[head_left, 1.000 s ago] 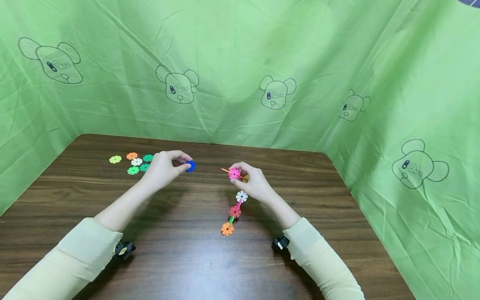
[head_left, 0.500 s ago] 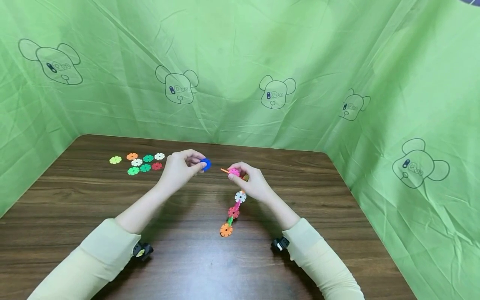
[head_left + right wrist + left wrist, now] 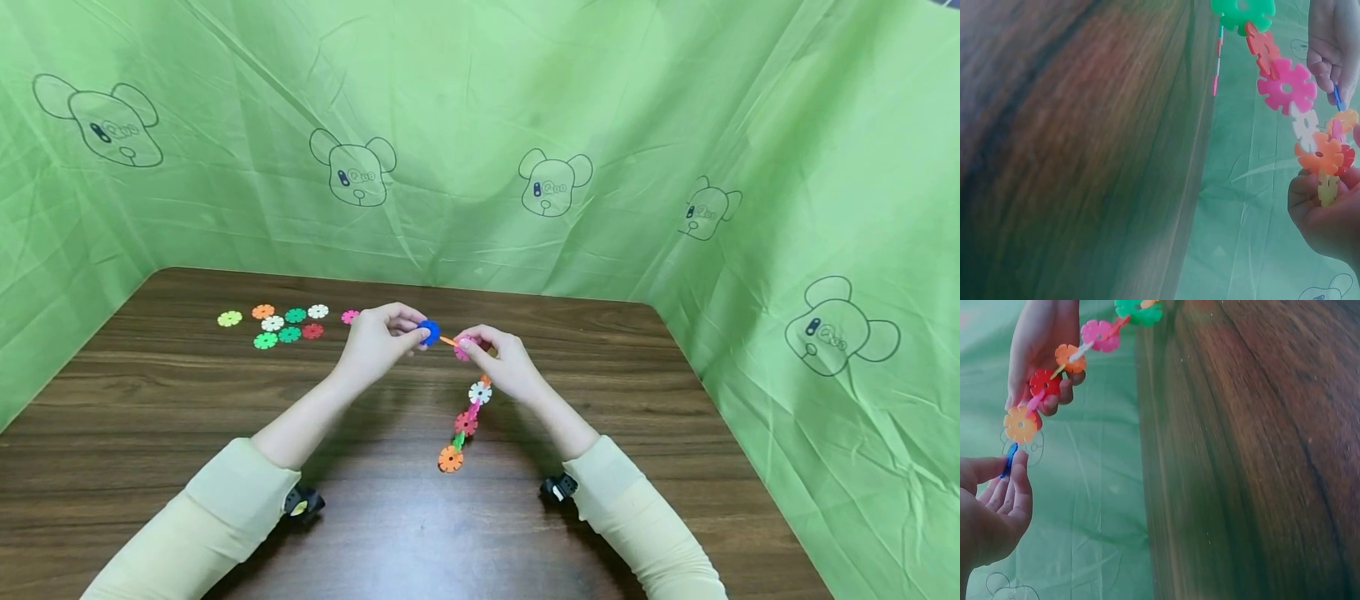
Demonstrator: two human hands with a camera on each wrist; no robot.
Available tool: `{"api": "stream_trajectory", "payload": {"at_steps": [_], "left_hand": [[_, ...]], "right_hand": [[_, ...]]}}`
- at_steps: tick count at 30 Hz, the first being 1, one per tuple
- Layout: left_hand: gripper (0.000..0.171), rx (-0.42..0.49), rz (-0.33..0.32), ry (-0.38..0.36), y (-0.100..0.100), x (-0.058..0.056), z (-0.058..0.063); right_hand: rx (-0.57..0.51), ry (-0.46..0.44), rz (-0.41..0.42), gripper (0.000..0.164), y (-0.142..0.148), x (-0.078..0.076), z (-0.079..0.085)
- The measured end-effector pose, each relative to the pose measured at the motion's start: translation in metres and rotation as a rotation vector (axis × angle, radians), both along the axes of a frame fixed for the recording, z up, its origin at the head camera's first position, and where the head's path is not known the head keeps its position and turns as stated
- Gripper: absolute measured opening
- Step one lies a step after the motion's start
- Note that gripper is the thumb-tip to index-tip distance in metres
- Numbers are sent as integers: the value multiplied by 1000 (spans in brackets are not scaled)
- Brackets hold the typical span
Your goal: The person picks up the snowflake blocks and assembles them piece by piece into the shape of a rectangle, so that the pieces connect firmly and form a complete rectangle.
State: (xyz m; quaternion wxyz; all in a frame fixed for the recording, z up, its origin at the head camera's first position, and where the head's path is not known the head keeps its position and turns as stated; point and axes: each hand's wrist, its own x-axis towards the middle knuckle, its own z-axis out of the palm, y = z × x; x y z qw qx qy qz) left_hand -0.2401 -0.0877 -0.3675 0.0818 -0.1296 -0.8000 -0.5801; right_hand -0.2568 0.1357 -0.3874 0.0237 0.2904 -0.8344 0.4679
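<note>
In the head view my left hand (image 3: 378,343) pinches a blue notched plastic disc (image 3: 430,332) between thumb and fingertips. My right hand (image 3: 506,362) grips a chain of interlocked notched discs near its upper end, at a pink disc (image 3: 462,352). From that end an orange disc (image 3: 1020,424) sticks out toward the blue one, whose edge is right at its rim in the left wrist view. Below the right hand the chain runs through a white disc (image 3: 480,392) and a red disc (image 3: 466,424) to an orange end disc (image 3: 451,458). The right fingers hide part of the chain.
Loose discs lie at the back left of the wooden table (image 3: 360,517), among them a lime one (image 3: 229,318), a red one (image 3: 312,331) and a pink one (image 3: 350,317) beside the left hand. A green curtain (image 3: 465,100) surrounds the table's back and sides.
My left hand has moved right with the blue disc, up to the orange disc at the chain's end, uncovering white, red and pink loose discs. The right hand has stayed almost in place.
</note>
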Motion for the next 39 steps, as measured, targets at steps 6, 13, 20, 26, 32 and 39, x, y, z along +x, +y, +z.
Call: {"api": "stream_trajectory", "payload": {"at_steps": [6,13,20,26,32,39], "left_hand": [[20,4,-27,-15,2,1,-1],[17,-31,-46,-15,5,3,2],[14,-32,-50,36,8,7,6],[11,-78,-26,90,10,7,2],[13,-98,-7,124,10,4,0],[17,-95,-33,90,6,-1,-6]], "right_hand": [[-12,3,3,19,-1,2,2],[15,-41,6,20,0,3,2],[-6,-52,35,19,-2,20,28],[-31,-71,43,20,-4,24,32],[-62,-107,14,20,-6,14,16],[-74,-193,-46,26,-8,5,-1]]}}
